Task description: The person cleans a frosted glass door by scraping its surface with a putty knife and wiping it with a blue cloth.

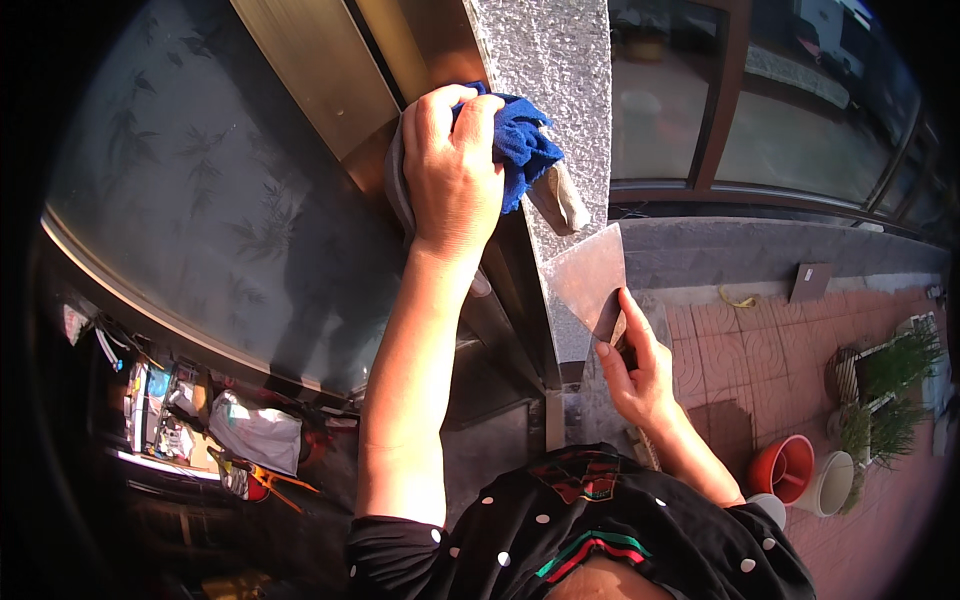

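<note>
My left hand (454,165) grips a bunched blue cloth (521,142) against the brown metal door frame (457,45), where it meets a rough grey stone pillar (547,60). A greyish-beige piece of cloth (559,199) hangs out below the blue one, over the stone. In my right hand (637,367) is a putty knife (589,274), its wide blade tilted up in front of the pillar's lower part. My thumb and fingers pinch it near the base of the blade; most of its handle is hidden by the hand.
To the left is a dark glass door panel (225,187) with leaf patterns. Cluttered goods (172,420) lie at lower left, including orange-handled pliers or cutters (277,480). Brown-framed windows (712,97) line the right. On the red paving (720,352) stand a red bucket (780,469), a white bucket (825,484) and potted plants (892,375).
</note>
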`<state>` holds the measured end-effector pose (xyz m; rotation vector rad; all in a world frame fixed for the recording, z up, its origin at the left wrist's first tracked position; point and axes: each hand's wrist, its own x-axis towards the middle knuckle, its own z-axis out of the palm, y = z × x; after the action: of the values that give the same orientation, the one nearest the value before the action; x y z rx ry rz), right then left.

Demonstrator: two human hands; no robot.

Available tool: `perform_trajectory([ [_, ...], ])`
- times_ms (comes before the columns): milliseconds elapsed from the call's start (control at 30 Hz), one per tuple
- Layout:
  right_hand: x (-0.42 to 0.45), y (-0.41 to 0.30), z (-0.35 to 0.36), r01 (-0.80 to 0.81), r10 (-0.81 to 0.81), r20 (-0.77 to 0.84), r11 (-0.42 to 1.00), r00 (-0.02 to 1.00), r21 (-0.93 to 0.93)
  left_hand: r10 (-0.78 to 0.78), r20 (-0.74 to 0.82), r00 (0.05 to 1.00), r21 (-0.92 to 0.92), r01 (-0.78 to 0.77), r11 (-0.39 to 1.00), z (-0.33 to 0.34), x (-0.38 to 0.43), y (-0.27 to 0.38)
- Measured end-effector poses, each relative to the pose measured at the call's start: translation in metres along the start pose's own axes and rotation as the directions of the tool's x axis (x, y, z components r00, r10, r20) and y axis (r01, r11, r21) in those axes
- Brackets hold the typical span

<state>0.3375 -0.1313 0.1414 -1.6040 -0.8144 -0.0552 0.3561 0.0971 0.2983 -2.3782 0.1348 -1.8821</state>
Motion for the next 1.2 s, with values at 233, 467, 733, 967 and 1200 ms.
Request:
perform_trajectory([
  [233,0.013,0.003,0.013,-0.084,0.134,-0.079,0.884,0.988,0.460,-0.084,0.416,0.906,-0.117,0.144,0.983,-0.001,-0.109,0.016],
  [467,0.067,-0.004,0.043,-0.291,0.264,0.135,0.756,0.955,0.587,-0.323,0.459,0.828,-0.251,0.469,0.847,-0.011,-0.145,0.022],
  [733,0.088,-0.011,0.068,-0.254,0.242,0.097,0.795,0.965,0.551,-0.378,0.443,0.813,-0.211,0.504,0.838,-0.003,-0.136,0.023],
  [967,0.089,-0.015,0.064,-0.280,0.275,0.098,0.772,0.957,0.571,-0.391,0.456,0.799,-0.192,0.518,0.834,0.000,-0.133,0.024],
  [1200,0.088,-0.013,0.063,-0.272,0.280,0.076,0.776,0.957,0.569,-0.379,0.446,0.811,-0.231,0.514,0.826,-0.001,-0.134,0.027],
])
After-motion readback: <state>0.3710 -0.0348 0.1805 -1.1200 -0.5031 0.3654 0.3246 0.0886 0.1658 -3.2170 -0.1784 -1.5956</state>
